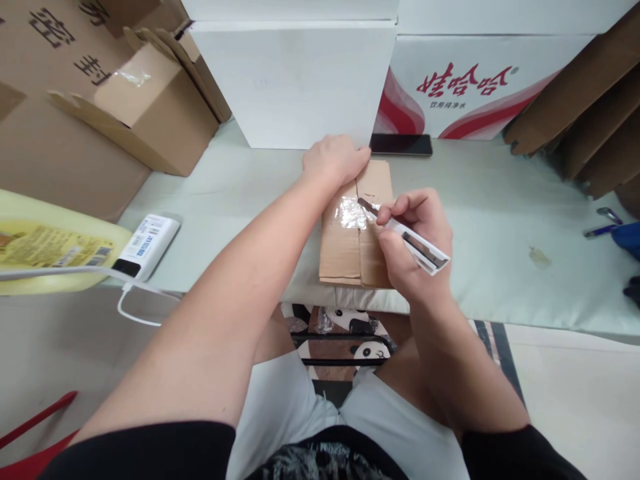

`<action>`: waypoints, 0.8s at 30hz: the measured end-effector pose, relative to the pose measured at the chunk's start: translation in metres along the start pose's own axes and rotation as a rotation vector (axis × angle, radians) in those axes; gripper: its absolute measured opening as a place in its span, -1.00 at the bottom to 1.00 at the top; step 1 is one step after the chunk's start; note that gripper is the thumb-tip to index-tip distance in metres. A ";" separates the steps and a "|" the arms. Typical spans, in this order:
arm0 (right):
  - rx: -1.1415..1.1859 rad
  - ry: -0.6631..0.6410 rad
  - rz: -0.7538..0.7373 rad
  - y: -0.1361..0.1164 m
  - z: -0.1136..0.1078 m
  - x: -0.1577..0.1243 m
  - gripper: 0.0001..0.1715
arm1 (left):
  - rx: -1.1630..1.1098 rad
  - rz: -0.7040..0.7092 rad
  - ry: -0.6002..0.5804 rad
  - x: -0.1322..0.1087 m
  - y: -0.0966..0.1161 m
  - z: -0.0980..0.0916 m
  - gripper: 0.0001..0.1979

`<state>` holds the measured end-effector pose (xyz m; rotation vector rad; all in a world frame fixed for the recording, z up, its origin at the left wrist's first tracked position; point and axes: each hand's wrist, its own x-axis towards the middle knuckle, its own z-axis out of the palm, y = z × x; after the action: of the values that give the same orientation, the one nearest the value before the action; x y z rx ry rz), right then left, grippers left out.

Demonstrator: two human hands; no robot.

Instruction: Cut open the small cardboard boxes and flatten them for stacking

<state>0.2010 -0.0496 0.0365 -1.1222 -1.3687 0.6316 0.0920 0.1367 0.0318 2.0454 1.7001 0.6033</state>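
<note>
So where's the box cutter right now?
In the head view, right of centre: the right hand holds the box cutter, its blade by the taped seam of the cardboard box.

Pale-green covered table [500, 233], soft even light.
Below: panda-print surface [373, 351], black bars [345, 362]; pale floor [575, 387] right, red frame [40, 419] lower left.

Black characters 密 and 封 mark a large brown carton [50, 63], behind and far to the left of a taped cardboard box [340, 257]. Behind the box to the right, a red-and-white water carton [465, 117] carries 饮用纯净水 beneath stylised red lettering that appears to read 娃哈哈. Left of the box, print on a white power bank [150, 240] and, farther left, a yellow jug's [50, 208] barcoded label [53, 241] is too small to read.
</note>
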 end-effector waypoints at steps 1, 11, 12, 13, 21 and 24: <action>0.002 0.003 -0.004 0.000 0.000 0.000 -0.79 | 0.003 -0.004 0.002 0.000 0.000 0.000 -0.76; -0.086 -0.055 0.047 -0.002 -0.001 0.001 -0.81 | 0.201 -0.083 -0.105 -0.017 0.022 -0.016 -0.59; -0.102 -0.073 0.060 -0.003 -0.001 0.001 -0.81 | 0.214 -0.084 -0.115 -0.018 0.023 -0.017 -0.58; -0.113 -0.082 0.068 -0.003 -0.001 0.002 -0.81 | 0.222 -0.086 -0.119 -0.019 0.024 -0.018 -0.57; -0.080 -0.040 0.072 -0.011 0.001 -0.003 -0.79 | 0.225 -0.094 -0.113 -0.020 0.024 -0.019 -0.57; -0.057 -0.018 0.061 -0.011 0.001 -0.004 -0.79 | 0.237 -0.085 -0.112 -0.020 0.024 -0.018 -0.57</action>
<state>0.1963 -0.0572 0.0448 -1.2101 -1.3791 0.6514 0.0975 0.1133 0.0590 2.1064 1.8550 0.2649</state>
